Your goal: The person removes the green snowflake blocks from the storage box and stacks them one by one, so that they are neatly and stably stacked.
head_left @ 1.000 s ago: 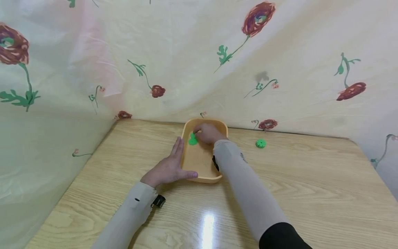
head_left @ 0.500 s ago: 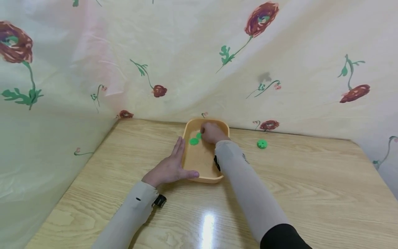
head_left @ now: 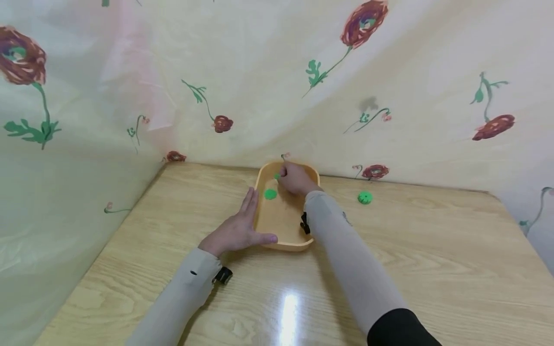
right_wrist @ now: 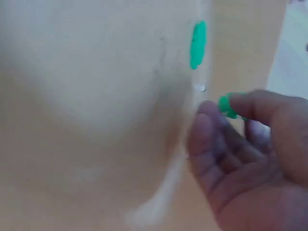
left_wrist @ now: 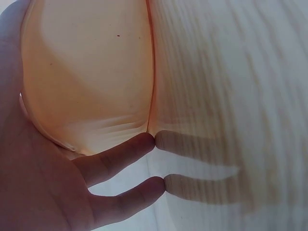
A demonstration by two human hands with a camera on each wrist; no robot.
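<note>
The head view shows me, nearest, two pale sleeves, the one on the right arm meeting a black cuff. Before them is the left hand; its fingers are extended and spread, not curled around anything. The thumb lies on the near rim of the orange tray, and the other fingers are along its left side. From the left wrist I see two of these fingertips meeting their reflections on the shiny wooden table.

Farther, inside the tray, the right hand is bent in a pinch. From the right wrist, I see a small green piece grasped at the fingertips, partly covered by them; its full shape I cannot tell. A flat green disc lies loose on the tray floor, near the left wall. Outside, to the right and well apart from the tray, a notched green wheel rests on the table. Behind everything hangs a flowered cloth.
</note>
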